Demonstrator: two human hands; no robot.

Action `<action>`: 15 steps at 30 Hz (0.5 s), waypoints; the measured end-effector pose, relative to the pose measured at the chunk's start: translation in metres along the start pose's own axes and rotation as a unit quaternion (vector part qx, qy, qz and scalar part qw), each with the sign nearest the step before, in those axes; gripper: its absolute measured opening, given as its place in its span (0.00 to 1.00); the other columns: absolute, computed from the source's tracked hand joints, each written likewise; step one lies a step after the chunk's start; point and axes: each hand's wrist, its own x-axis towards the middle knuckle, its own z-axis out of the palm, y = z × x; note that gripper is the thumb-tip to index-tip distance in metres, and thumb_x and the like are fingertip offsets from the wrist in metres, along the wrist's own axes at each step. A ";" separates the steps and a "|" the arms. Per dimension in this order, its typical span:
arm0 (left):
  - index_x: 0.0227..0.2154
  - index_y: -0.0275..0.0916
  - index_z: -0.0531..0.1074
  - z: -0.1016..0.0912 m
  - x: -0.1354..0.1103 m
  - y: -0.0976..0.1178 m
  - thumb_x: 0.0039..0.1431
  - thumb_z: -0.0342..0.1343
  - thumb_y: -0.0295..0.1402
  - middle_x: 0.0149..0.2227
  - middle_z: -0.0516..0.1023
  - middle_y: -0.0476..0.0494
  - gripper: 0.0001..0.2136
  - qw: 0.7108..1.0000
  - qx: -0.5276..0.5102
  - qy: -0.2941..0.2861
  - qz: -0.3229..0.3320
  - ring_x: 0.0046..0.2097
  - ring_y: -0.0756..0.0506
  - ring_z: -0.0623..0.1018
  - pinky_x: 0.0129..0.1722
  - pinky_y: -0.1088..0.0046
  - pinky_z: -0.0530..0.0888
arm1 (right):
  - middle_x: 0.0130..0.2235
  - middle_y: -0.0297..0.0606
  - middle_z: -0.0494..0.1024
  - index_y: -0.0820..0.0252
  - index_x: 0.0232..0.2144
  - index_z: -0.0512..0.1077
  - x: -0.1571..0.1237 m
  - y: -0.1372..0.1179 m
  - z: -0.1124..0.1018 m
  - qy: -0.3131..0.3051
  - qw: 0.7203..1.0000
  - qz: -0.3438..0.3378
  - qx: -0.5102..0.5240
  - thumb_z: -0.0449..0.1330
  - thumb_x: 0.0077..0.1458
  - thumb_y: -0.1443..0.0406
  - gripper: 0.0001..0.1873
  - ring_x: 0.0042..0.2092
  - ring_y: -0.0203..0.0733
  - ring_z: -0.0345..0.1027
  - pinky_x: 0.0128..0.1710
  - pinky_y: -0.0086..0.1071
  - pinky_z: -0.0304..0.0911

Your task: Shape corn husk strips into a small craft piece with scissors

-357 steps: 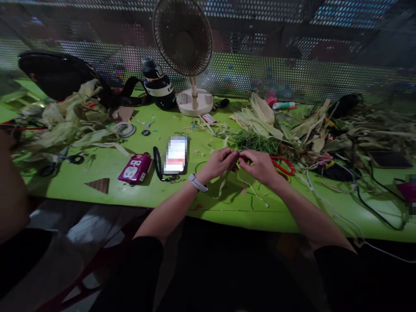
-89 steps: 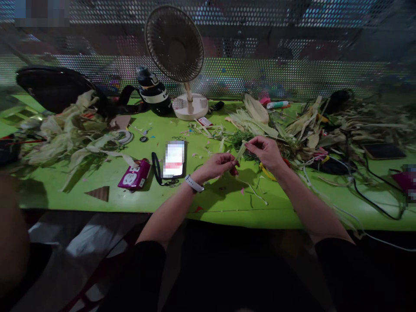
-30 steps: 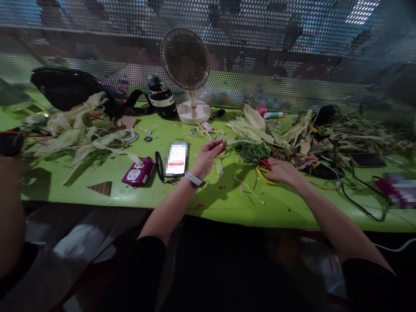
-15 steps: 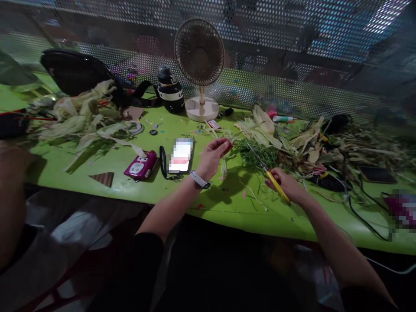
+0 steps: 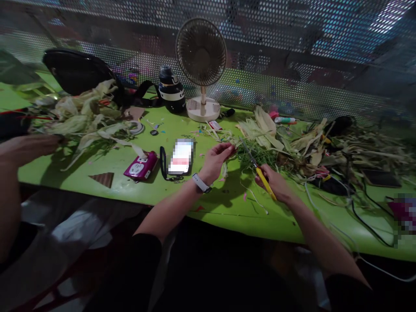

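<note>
My left hand [image 5: 217,159], with a white watch on the wrist, is raised over the green table [image 5: 224,208] and pinches a thin pale corn-husk strip [image 5: 224,168] that hangs down from its fingers. My right hand [image 5: 272,183] grips yellow-handled scissors [image 5: 258,171]. The blades point up and left toward the strip, their tip close to my left fingertips. Behind the blades lies a heap of fine green shreds [image 5: 256,154].
A phone [image 5: 180,157] and a magenta power strip [image 5: 140,165] lie left of my hands. A small fan [image 5: 201,65], a dark bottle [image 5: 170,89] and a black bag [image 5: 76,71] stand at the back. Husk piles [image 5: 87,119] cover both sides; cables [image 5: 367,208] run right. Another person's hand [image 5: 30,147] reaches in left.
My right hand picked the scissors up off the table and brought them toward the strip, which my left hand keeps holding. The other person's hand has come in at the left.
</note>
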 end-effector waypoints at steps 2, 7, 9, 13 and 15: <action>0.29 0.36 0.77 0.000 -0.001 -0.001 0.43 0.70 0.30 0.31 0.81 0.50 0.09 1.000 0.011 -0.005 -0.001 0.35 0.53 0.80 0.50 0.71 0.75 | 0.28 0.34 0.72 0.53 0.33 0.57 0.001 0.000 0.000 0.008 1.000 -0.006 0.004 0.50 0.53 0.41 0.24 0.28 0.41 0.62 0.28 0.32 0.54; 0.28 0.36 0.77 0.002 -0.004 -0.002 0.43 0.70 0.30 0.31 0.80 0.49 0.09 1.000 0.022 -0.007 -0.009 0.35 0.52 0.79 0.51 0.68 0.75 | 0.25 0.34 0.71 0.53 0.29 0.56 0.002 -0.002 0.000 0.026 1.000 -0.011 -0.011 0.50 0.53 0.41 0.23 0.25 0.41 0.61 0.26 0.31 0.52; 0.28 0.35 0.77 0.002 -0.005 -0.001 0.44 0.70 0.29 0.31 0.80 0.49 0.09 1.000 0.025 -0.007 -0.012 0.35 0.52 0.79 0.53 0.67 0.74 | 0.25 0.35 0.71 0.53 0.29 0.56 0.002 -0.004 0.001 0.033 0.999 -0.009 -0.013 0.50 0.53 0.41 0.23 0.25 0.41 0.62 0.26 0.31 0.52; 0.29 0.35 0.77 0.002 -0.006 0.000 0.45 0.69 0.29 0.32 0.80 0.48 0.08 0.999 0.035 -0.008 -0.010 0.36 0.52 0.79 0.53 0.67 0.73 | 0.25 0.36 0.73 0.52 0.28 0.57 0.002 -0.006 0.004 0.044 0.999 0.008 -0.021 0.52 0.53 0.43 0.22 0.25 0.42 0.64 0.26 0.32 0.52; 0.29 0.36 0.77 0.002 -0.005 -0.001 0.45 0.70 0.29 0.32 0.80 0.48 0.09 0.999 0.040 -0.008 -0.007 0.36 0.52 0.79 0.53 0.67 0.73 | 0.25 0.36 0.73 0.52 0.27 0.57 0.002 -0.004 0.006 0.054 0.998 0.014 -0.014 0.51 0.53 0.43 0.22 0.26 0.43 0.65 0.26 0.32 0.53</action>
